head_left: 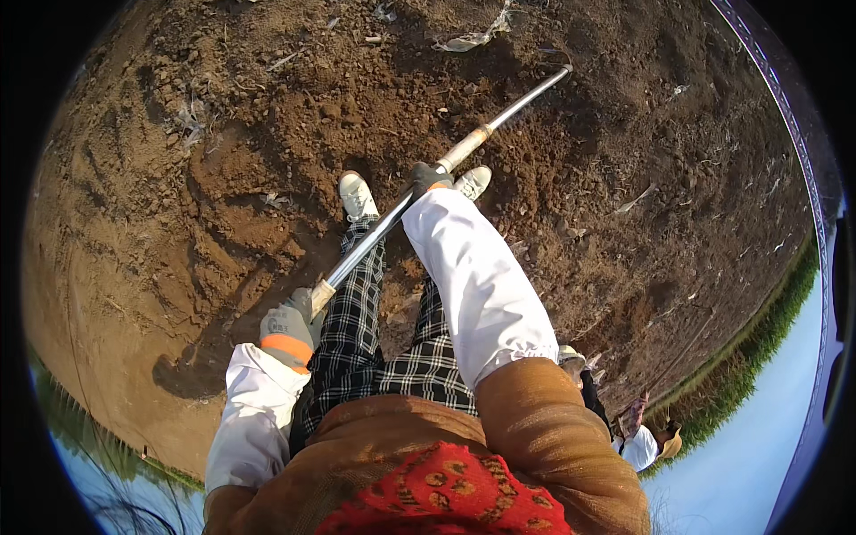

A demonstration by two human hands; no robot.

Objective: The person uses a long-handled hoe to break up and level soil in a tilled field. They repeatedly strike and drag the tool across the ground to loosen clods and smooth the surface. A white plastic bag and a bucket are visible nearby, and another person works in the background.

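Note:
A long metal pole (374, 239) with pale wrapped sections runs from lower left to upper right across my legs. My left hand (287, 329), in a grey work glove with an orange cuff, is closed around its near end. Further up the shaft, beside my shoe, my right hand (429, 180) grips it in a dark glove with an orange edge. The pole's far end (567, 69) reaches the brown soil; whether a tool head is fixed there or buried, I cannot tell. White sleeve covers reach over both forearms.
Loose, clumpy soil (281, 134) surrounds my white shoes (357, 195). Scraps of clear plastic film (475, 41) lie on it. At the lower right another person (638, 445) in a straw hat is close by, before a green plant strip (735, 374). A metal truss (796, 127) curves along the right rim.

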